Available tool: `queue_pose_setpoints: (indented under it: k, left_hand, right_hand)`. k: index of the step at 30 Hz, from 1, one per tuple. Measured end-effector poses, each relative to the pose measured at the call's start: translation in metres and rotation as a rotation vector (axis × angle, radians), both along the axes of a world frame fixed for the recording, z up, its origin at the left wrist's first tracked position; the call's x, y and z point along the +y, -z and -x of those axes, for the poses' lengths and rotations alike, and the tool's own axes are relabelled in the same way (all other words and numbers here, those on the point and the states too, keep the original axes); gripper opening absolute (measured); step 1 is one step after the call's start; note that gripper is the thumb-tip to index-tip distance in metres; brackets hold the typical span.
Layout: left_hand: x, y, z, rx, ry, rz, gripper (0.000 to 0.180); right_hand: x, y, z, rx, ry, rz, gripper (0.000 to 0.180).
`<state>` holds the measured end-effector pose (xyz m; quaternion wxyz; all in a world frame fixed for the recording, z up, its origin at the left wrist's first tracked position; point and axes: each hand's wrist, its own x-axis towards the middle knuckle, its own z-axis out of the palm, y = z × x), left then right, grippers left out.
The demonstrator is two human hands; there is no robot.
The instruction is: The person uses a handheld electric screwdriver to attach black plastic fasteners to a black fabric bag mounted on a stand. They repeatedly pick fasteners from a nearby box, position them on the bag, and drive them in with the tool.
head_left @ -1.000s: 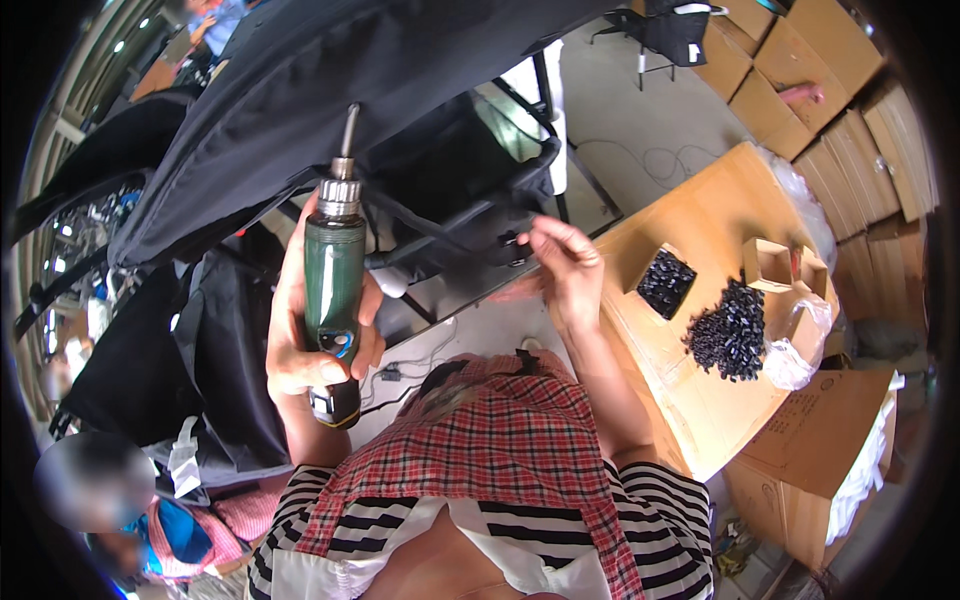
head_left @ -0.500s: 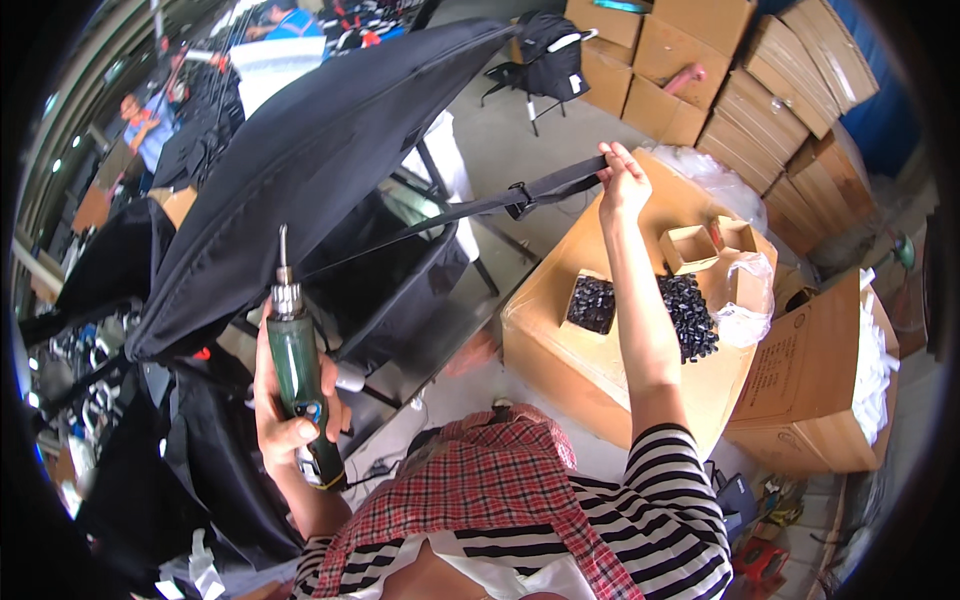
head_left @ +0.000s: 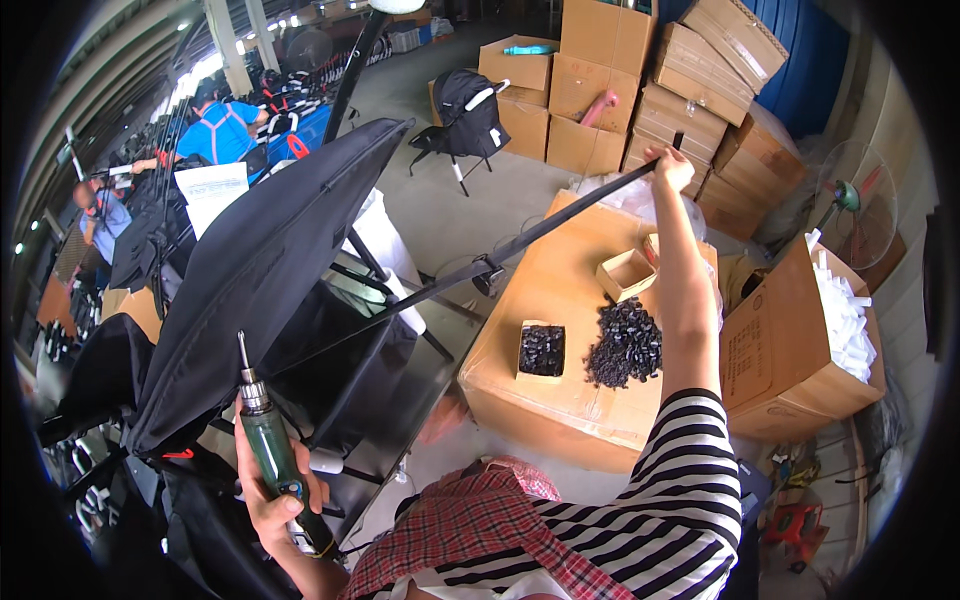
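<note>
My left hand [head_left: 272, 508] is wrapped round a green power screwdriver [head_left: 268, 445], its bit pointing up in front of a large black fabric panel [head_left: 270, 245]. Out to the far right, my right hand [head_left: 673, 173] pinches the end of a black webbing strap [head_left: 570, 216]. The strap stretches tight from the black fabric piece, with a plastic buckle [head_left: 487, 270] partway along. Below my right forearm, a big carton [head_left: 490, 400] carries a heap of small black plastic parts [head_left: 627, 345], a small box [head_left: 542, 352] filled with similar parts, and another small open box [head_left: 626, 273].
An open carton [head_left: 785, 350] of white tubes stands at the right, near a fan [head_left: 847, 197]. Stacked cartons [head_left: 600, 90] line the back. A black stroller-like seat [head_left: 470, 115] stands on the floor. Two people, one in a blue shirt [head_left: 222, 132], are at the far left.
My right hand has drawn the strap farther right, and it is straighter now. The screwdriver in my left hand sits lower and more to the left. The view has shifted.
</note>
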<state>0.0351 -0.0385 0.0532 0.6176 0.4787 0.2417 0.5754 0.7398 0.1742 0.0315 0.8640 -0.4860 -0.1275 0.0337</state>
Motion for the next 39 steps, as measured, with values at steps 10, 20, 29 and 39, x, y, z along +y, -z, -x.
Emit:
queue_pose_setpoints:
  k: [10, 20, 29, 39]
  left_hand:
    - [-0.004, 0.003, 0.002, -0.105, 0.002, 0.103, 0.130]
    - [-0.006, -0.007, 0.002, -0.065, 0.021, 0.081, 0.131]
    - [-0.006, -0.007, 0.000, -0.079, 0.014, 0.091, 0.127]
    - [-0.005, -0.007, 0.003, -0.055, 0.032, 0.088, 0.126]
  right_hand:
    - [-0.004, -0.014, -0.087, 0.001, -0.422, -0.074, 0.021]
    - [-0.057, 0.011, 0.448, -0.959, -0.558, 0.030, 0.019]
    - [-0.038, -0.004, 0.510, -0.992, -0.396, -0.003, 0.015]
    - [-0.028, 0.006, 0.498, -1.096, -0.385, -0.114, 0.016]
